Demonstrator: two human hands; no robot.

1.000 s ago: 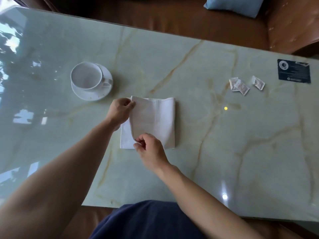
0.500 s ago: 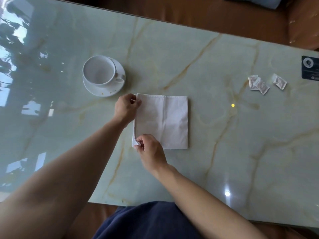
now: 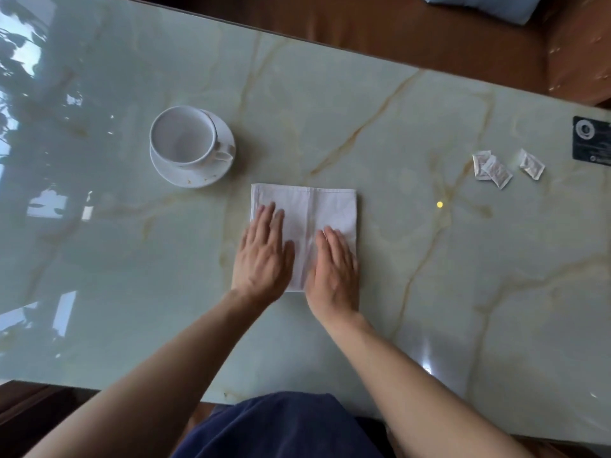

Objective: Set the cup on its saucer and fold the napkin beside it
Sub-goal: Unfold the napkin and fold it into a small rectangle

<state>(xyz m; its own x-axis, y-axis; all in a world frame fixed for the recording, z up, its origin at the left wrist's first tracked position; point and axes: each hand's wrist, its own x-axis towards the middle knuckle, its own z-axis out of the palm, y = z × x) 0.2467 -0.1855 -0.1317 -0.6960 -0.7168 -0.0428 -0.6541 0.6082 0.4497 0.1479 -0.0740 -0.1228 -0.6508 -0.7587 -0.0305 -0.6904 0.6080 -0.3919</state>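
An empty white cup [image 3: 182, 137] stood on its saucer [image 3: 198, 175]. At the saucer's four o'clock, just beside it, a folded white napkin [image 3: 325, 206] lay on the marble table [image 3: 429, 292]. The left hand [image 3: 263, 256] and right hand [image 3: 334, 271] lay flat on it, fingers extended, grasping nothing.
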